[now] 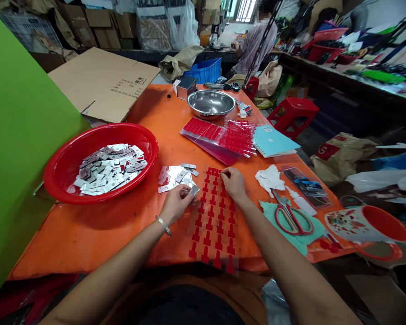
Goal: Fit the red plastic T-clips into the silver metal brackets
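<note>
My left hand (177,203) is closed on a small grey metal plate (194,190), beside a loose pile of silvery plates (176,175). My right hand (233,181) has its fingers pinched together at the top right corner of a clear sheet with rows of red T-shaped stickers (209,211); whatever they hold is too small to make out. The sheet lies on the orange table between my forearms. To the left, a red basin (101,162) holds many more silvery plates.
Behind the sheet are red sticker sheets (219,135), a steel bowl (211,104) and a light blue notebook (275,141). Scissors (292,219), white tissue (269,178) and a mug (365,223) sit at right. Cardboard (104,83) lies back left; a person (257,40) is farther back.
</note>
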`<move>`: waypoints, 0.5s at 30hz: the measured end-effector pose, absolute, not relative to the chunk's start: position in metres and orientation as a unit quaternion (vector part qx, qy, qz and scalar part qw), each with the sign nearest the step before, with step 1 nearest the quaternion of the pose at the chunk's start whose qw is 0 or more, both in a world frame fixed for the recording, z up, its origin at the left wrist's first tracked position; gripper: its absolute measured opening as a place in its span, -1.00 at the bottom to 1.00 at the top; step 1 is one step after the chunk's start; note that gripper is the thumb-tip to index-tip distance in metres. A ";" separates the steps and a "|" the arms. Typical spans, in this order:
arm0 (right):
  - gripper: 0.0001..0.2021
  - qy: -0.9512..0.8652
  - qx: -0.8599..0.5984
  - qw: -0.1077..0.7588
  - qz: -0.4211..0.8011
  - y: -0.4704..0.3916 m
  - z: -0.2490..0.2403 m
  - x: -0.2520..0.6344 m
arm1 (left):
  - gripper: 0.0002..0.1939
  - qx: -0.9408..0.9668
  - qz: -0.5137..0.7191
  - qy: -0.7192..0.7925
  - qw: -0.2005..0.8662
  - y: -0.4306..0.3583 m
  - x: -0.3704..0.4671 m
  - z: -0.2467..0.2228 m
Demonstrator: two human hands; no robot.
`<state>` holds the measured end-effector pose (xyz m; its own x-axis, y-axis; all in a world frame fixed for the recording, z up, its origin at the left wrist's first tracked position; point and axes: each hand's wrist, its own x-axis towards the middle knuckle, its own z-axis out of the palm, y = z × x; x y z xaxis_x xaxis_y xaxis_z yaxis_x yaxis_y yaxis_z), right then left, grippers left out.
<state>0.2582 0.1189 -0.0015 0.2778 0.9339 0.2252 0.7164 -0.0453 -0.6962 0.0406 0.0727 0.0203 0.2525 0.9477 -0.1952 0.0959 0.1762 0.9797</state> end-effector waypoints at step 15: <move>-0.83 -0.567 -0.757 0.303 0.117 0.155 -0.022 0.243 | -0.92 0.420 0.368 0.549 0.622 0.177 0.128 -0.003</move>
<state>0.2430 0.1553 -0.0221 0.3304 0.9292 0.1658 0.7869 -0.1741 -0.5921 0.1277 0.1773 -0.0032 0.1256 0.9193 -0.3730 0.0035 0.3756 0.9268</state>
